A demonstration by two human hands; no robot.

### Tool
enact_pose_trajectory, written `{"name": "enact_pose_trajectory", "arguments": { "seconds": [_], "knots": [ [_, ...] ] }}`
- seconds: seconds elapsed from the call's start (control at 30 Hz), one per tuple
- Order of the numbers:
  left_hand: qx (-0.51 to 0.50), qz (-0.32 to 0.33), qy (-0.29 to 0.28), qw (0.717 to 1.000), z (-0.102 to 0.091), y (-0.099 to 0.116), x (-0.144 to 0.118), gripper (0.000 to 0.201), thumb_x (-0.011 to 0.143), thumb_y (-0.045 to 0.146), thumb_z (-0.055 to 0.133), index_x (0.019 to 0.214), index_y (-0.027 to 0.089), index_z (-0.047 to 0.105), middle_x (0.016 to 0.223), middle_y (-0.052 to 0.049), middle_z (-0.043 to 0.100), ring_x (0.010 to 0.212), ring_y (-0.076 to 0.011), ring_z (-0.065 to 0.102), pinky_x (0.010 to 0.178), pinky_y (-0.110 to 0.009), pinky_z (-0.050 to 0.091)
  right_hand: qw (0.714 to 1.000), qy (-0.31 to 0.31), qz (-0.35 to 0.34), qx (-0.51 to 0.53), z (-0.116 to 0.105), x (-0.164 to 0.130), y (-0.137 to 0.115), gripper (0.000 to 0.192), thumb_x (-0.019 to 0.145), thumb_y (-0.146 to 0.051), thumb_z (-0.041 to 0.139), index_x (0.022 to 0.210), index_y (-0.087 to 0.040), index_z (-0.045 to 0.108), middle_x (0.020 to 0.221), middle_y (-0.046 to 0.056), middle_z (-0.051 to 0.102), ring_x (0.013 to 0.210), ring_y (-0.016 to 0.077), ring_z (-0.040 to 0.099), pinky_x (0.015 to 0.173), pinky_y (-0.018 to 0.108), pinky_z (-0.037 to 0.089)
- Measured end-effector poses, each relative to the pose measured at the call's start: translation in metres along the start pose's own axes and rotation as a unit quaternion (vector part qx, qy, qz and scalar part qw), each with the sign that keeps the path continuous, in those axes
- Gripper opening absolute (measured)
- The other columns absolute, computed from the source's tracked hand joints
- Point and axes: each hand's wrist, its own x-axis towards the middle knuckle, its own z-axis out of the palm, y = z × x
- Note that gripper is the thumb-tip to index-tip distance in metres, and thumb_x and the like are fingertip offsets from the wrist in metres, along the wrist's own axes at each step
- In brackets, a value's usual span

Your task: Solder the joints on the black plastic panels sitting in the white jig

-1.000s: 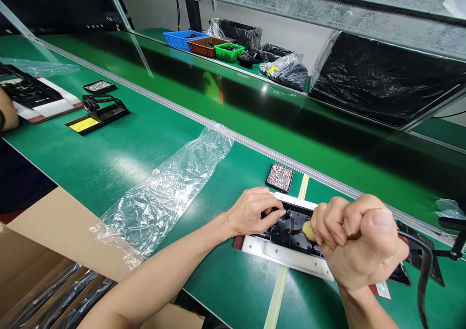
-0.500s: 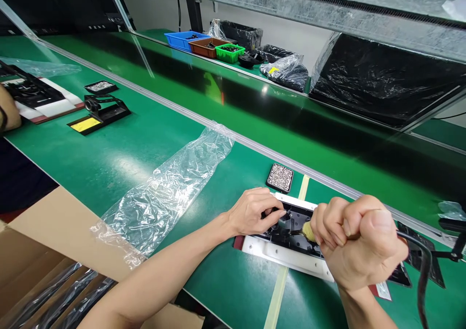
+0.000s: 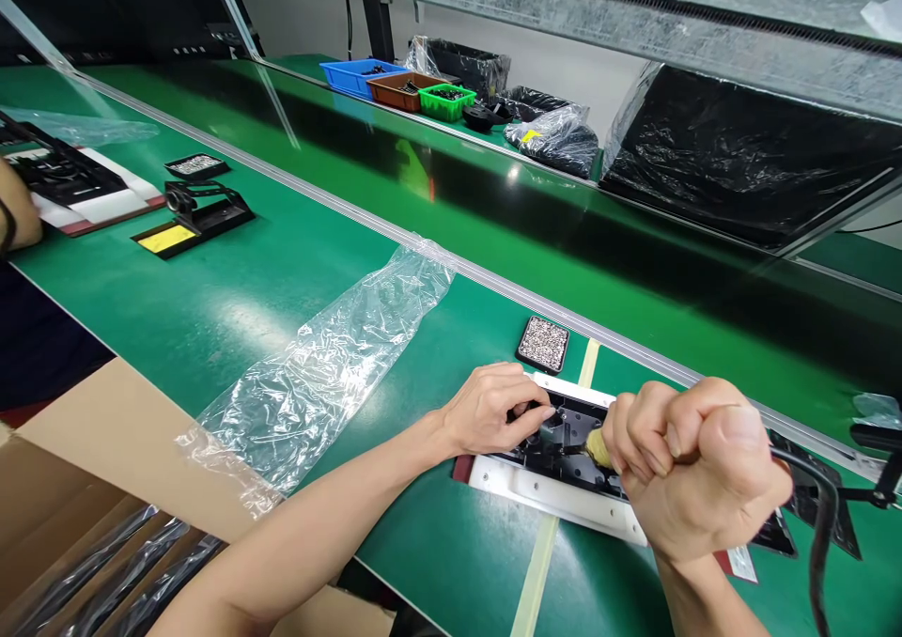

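Observation:
My right hand (image 3: 694,468) is clenched in a fist around a corded tool with a yellowish collar (image 3: 596,446), its tip pointing left into a black plastic part (image 3: 564,444). That part lies in a white fixture plate (image 3: 550,496) on the green bench. My left hand (image 3: 493,410) rests on the part's left end, fingertips pinched on something small I cannot make out. The tool's black cable (image 3: 821,524) hangs off to the right. A small black tray of tiny screws (image 3: 542,344) sits just beyond the fixture.
A crumpled clear plastic bag (image 3: 324,365) lies left of the fixture. Far left, another person's arm (image 3: 14,219) works at a similar fixture beside a black tool stand (image 3: 194,219). Coloured bins (image 3: 401,87) and black bags (image 3: 739,148) sit behind. An open cardboard box (image 3: 85,524) is at bottom left.

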Motion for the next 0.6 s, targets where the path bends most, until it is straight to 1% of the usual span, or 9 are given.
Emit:
{"name": "enact_pose_trajectory", "arguments": {
  "seconds": [0.3, 0.6],
  "knots": [
    [0.003, -0.003, -0.002, 1.000, 0.0013, 0.0003, -0.0010, 0.020, 0.099, 0.026, 0.060, 0.085, 0.015, 0.069, 0.068, -0.002, 0.067, 0.063, -0.0155, 0.055, 0.067, -0.032, 0.045, 1.000, -0.010, -0.003, -0.001, -0.0033, -0.0007, -0.0002, 0.039, 0.093, -0.031, 0.057, 0.058, -0.019, 0.045, 0.044, -0.006, 0.034, 0.035, 0.0077, 0.030, 0.033, 0.019, 0.030],
    [0.004, -0.004, -0.003, 1.000, 0.0018, -0.0013, -0.0004, 0.020, 0.100, 0.026, 0.060, 0.086, 0.016, 0.069, 0.069, -0.002, 0.068, 0.062, -0.0155, 0.055, 0.067, -0.033, 0.045, 1.000, -0.010, -0.008, -0.008, -0.0025, -0.0005, 0.0005, 0.040, 0.094, -0.034, 0.056, 0.058, -0.019, 0.045, 0.044, -0.006, 0.033, 0.035, 0.0078, 0.030, 0.032, 0.019, 0.029]
  ]
}}
